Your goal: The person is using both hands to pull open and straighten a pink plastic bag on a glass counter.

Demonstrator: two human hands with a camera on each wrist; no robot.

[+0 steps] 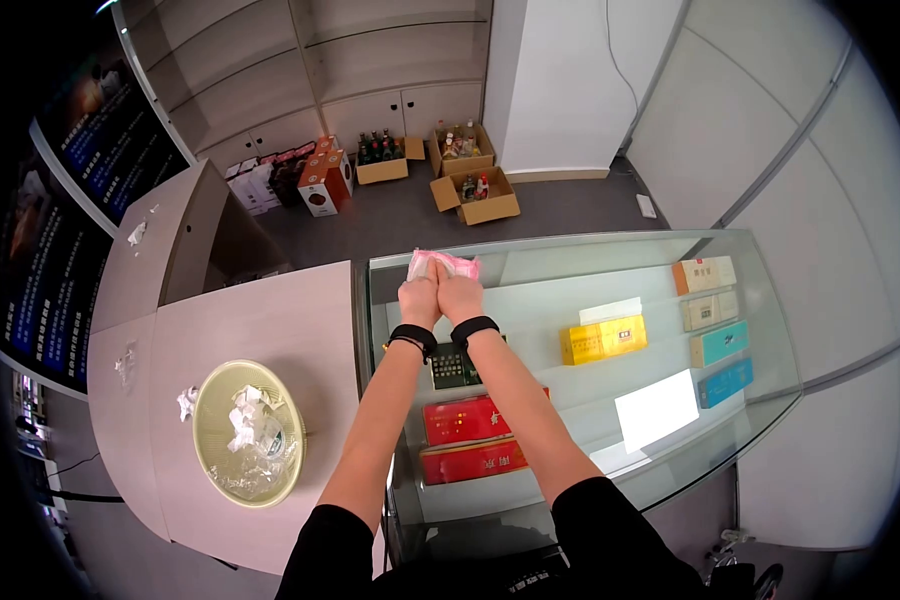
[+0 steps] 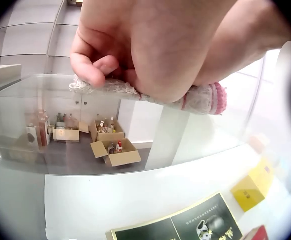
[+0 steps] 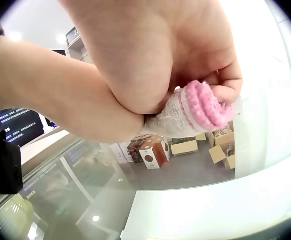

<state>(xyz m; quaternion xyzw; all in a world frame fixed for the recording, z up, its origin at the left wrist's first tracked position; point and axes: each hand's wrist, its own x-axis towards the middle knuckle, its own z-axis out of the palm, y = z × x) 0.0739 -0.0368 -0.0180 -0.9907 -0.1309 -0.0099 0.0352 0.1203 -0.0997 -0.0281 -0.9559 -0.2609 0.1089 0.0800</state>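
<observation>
A pink and white cloth [image 1: 448, 264] is held by both hands over the far edge of the glass display case. The left hand [image 1: 419, 301] and right hand [image 1: 460, 297] are side by side, touching. In the left wrist view, the left hand [image 2: 150, 45] has curled fingers on the bunched cloth [image 2: 200, 99]. In the right wrist view, the right hand [image 3: 170, 55] grips the cloth [image 3: 195, 111], its rolled pink end sticking out beside the fingers. The palms hide part of the cloth.
Inside the glass case [image 1: 530, 499] lie red boxes [image 1: 465, 419], a dark green box [image 1: 454, 366], a yellow box [image 1: 604, 340] and several boxes at the right. A basket [image 1: 201, 440] with crumpled plastic stands on the left counter [image 1: 320, 320]. Cartons of bottles [image 1: 489, 208] sit on the floor beyond.
</observation>
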